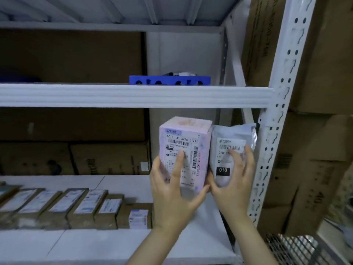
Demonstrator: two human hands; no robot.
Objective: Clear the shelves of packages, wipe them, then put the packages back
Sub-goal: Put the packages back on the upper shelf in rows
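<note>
While we hold two packages up by the shelf (122,243), our left hand (172,196) wraps its fingers (178,165) around the pink box (186,150), and our right hand (234,180) grips the gray bag (227,148). The soft bag could slip. A blue tray (169,80) sits above; we cannot tell what is inside.

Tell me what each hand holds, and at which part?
The left hand holds the pink box at its lower part. The right hand holds the grey bag at its lower half.
</note>
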